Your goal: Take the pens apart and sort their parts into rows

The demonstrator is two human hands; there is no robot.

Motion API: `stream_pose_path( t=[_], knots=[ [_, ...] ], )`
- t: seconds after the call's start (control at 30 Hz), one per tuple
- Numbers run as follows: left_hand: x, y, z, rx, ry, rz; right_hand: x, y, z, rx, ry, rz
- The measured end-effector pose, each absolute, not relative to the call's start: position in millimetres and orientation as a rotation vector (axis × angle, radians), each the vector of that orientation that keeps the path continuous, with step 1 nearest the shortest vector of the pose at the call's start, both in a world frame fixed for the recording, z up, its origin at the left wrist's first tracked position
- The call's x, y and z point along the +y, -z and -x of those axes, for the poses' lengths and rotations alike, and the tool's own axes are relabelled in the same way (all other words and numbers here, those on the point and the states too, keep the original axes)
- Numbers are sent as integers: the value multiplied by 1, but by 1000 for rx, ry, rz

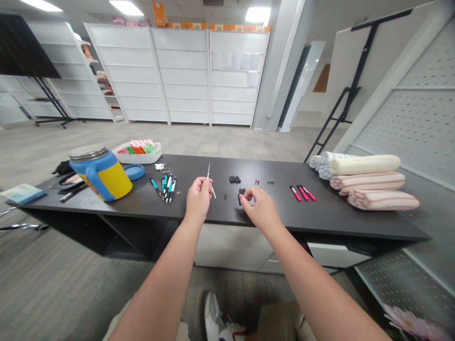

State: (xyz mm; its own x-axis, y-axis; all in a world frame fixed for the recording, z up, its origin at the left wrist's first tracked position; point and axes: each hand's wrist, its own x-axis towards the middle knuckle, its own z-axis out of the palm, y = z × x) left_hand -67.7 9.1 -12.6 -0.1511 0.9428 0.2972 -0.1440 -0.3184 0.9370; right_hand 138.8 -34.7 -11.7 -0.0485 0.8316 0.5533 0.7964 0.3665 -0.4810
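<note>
My left hand point(198, 198) is closed in a pinch around a thin white pen refill point(209, 169), its tip pointing up and away. Another thin white stick point(213, 191) shows just right of those fingers; whether it lies on the table or is held I cannot tell. My right hand point(261, 206) has thumb and forefinger brought together at a small black pen grip point(240, 199), beside a few similar pieces partly hidden by the fingers. Behind them lies a row of short black tubes point(235, 179). Tiny springs point(225, 196) rest between my hands.
Several teal, white and black pens point(168, 187) lie left, near a blue-yellow mug point(103, 173), its blue lid point(134, 171) and a white basket point(156, 154). Red pen barrels point(303, 193), small metal parts point(271, 182) and rolled towels point(373, 182) are on the right.
</note>
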Motion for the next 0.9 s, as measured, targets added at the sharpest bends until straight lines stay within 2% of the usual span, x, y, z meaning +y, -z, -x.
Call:
stream_pose_path(
  t=[0.13,0.3,0.9],
  knots=[
    [10,12,68,1014,-1607,-1235,-36,11,-148,-2037,-20,1274],
    [11,12,67,1022,-1609,-1236,-32,15,-153,-2166,-26,1286],
    [10,10,65,1090,-1604,-1308,-24,16,-144,-2192,38,1329]
  ],
)
